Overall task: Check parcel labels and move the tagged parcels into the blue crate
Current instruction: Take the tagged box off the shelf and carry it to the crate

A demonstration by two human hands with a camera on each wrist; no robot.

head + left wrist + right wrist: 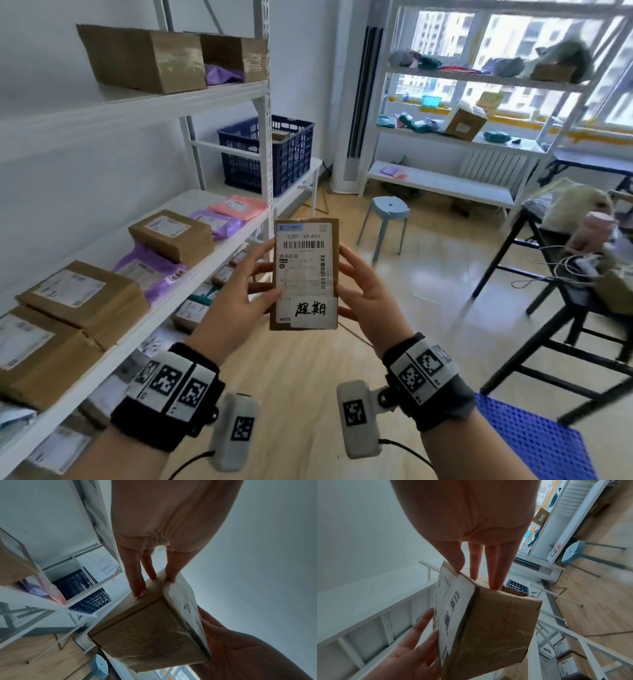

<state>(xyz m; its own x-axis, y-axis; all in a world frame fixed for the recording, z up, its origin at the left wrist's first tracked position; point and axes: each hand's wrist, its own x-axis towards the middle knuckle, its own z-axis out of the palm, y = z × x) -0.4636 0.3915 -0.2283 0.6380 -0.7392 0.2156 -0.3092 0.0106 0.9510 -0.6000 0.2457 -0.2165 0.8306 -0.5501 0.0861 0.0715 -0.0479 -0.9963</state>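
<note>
Head view shows the left hand and right hand clamping a small cardboard parcel between them, upright and label-forward at chest height, so its handwritten tag can be read before it goes to the blue crate on the shelf ahead.

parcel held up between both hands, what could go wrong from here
The parcel is only pinched at its side edges by the left hand and right hand, with nothing underneath, so it could slip. The blue crate sits behind a shelf upright, which the parcel might clip going in.
</note>
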